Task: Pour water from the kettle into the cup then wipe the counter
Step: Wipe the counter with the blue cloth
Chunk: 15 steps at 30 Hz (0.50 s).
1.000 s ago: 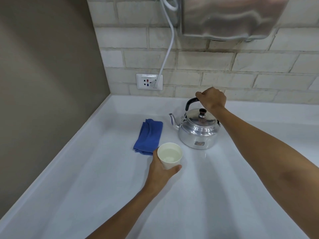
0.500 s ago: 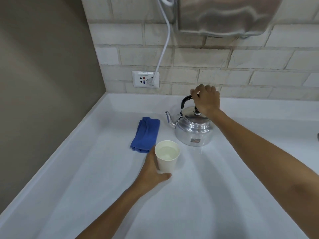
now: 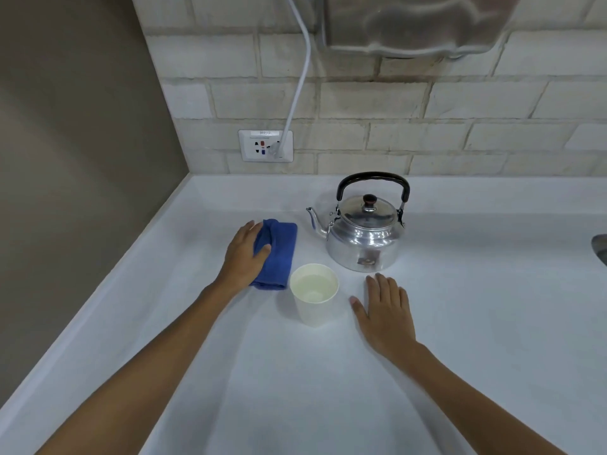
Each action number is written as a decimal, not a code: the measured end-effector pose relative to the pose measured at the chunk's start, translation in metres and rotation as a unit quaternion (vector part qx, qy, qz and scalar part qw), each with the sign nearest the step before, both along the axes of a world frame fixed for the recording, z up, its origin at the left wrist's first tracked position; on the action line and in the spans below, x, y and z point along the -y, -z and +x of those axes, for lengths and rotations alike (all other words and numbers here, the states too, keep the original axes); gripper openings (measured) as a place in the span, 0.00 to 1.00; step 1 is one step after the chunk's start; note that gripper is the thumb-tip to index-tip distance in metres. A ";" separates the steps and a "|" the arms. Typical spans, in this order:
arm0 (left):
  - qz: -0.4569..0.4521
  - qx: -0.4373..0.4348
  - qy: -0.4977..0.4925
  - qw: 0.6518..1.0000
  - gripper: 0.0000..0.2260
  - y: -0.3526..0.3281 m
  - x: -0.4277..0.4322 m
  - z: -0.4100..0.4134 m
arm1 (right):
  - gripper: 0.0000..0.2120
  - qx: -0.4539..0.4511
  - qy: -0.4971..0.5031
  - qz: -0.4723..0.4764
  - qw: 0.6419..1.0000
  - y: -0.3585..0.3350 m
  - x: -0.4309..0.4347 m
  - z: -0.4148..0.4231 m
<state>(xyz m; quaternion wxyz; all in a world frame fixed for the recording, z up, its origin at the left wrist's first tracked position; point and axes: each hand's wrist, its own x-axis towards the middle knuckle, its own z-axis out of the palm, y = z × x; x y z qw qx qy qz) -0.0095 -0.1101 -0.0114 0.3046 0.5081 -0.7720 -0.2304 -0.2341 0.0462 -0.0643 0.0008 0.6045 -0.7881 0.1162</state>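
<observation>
A shiny metal kettle (image 3: 363,239) with a black handle stands upright on the white counter (image 3: 295,372), spout pointing left. In front of it a white paper cup (image 3: 314,300) holds water. A folded blue cloth (image 3: 277,252) lies left of the cup. My left hand (image 3: 244,256) rests on the cloth's left side, fingers curled over its edge and thumb pressed on top. My right hand (image 3: 386,310) lies flat on the counter just right of the cup, fingers apart, holding nothing.
A brick wall runs along the back with a socket (image 3: 265,146) and a white cable (image 3: 300,70) plugged in. A metal appliance (image 3: 417,24) hangs above. A brown wall stands on the left. A metal rim (image 3: 600,247) shows at the right edge.
My right hand let go of the kettle handle and came down flat beside the cup. My left hand released the cup and moved left onto the blue cloth.
</observation>
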 end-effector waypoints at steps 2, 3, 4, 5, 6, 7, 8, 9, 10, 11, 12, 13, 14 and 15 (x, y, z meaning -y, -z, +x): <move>-0.017 0.063 0.009 0.998 0.23 0.007 0.014 -0.016 | 0.47 -0.002 0.006 0.018 1.000 0.006 0.001 0.000; -0.017 0.111 0.014 0.994 0.23 0.013 0.021 -0.023 | 0.43 0.005 0.009 0.022 1.000 0.008 0.002 0.001; -0.005 0.164 0.017 0.986 0.24 0.019 0.028 -0.028 | 0.38 0.011 0.013 0.025 1.000 0.009 0.002 0.001; 0.014 0.214 0.022 0.977 0.25 0.025 0.034 -0.032 | 0.35 0.016 0.017 0.029 0.999 0.010 0.003 0.001; 0.037 0.250 0.026 0.967 0.25 0.031 0.038 -0.035 | 0.32 0.017 0.019 0.031 0.999 0.011 0.003 0.001; 0.056 0.272 0.029 0.960 0.26 0.037 0.041 -0.037 | 0.32 0.015 0.021 0.032 0.999 0.012 0.004 0.001; 0.065 0.281 0.027 0.957 0.26 0.043 0.043 -0.039 | 0.32 0.011 0.023 0.033 0.999 0.012 0.004 0.002; 0.060 0.285 0.020 0.956 0.26 0.048 0.044 -0.041 | 0.32 0.007 0.025 0.033 0.999 0.013 0.004 0.002; 0.045 0.287 0.012 0.957 0.26 0.050 0.044 -0.044 | 0.33 0.005 0.026 0.033 0.999 0.013 0.005 0.003; 0.029 0.290 0.003 0.956 0.25 0.051 0.045 -0.047 | 0.33 0.005 0.026 0.033 0.999 0.013 0.006 0.003; 0.017 0.300 0.004 0.954 0.25 0.051 0.044 -0.049 | 0.32 0.007 0.025 0.032 0.999 0.014 0.007 0.003; 0.003 0.323 0.019 0.946 0.24 0.050 0.044 -0.051 | 0.32 0.007 0.024 0.033 0.999 0.014 0.007 0.003; -0.021 0.351 0.044 0.935 0.23 0.049 0.042 -0.051 | 0.31 0.005 0.022 0.033 0.999 0.014 0.007 0.003; -0.053 0.373 0.077 0.923 0.22 0.048 0.039 -0.052 | 0.31 0.002 0.021 0.033 0.999 0.014 0.007 0.002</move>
